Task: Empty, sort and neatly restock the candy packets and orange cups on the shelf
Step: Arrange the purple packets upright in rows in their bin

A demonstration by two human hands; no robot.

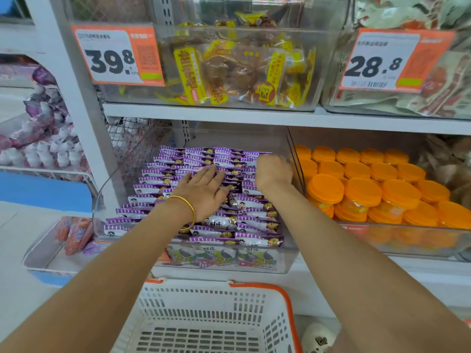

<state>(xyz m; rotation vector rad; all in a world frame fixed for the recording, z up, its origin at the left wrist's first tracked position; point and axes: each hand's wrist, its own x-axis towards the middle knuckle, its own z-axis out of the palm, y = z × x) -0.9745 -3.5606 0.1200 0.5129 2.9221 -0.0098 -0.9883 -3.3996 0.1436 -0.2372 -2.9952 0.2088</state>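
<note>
rows of purple-and-white candy packets [158, 174] fill the clear plastic bin [98, 220] on the lower white shelf [382, 270]. the left hand [204, 193] lies flat and spread on them. the right hand [274, 171] curls at the back, and i cannot tell what it holds. stacked orange-lidded cups [400, 193] fill the neighbouring clear bin [407, 247].

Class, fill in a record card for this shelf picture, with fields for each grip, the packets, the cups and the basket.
left grip: flat, fingers straight, resting on the purple packets
right grip: fingers curled among the packets by the right wall of the clear bin; whether it holds one is hidden
purple packets: overlapping rows in that bin
orange cups: stacked in the next bin, to the right
basket: white, orange rim, below the shelf
</note>
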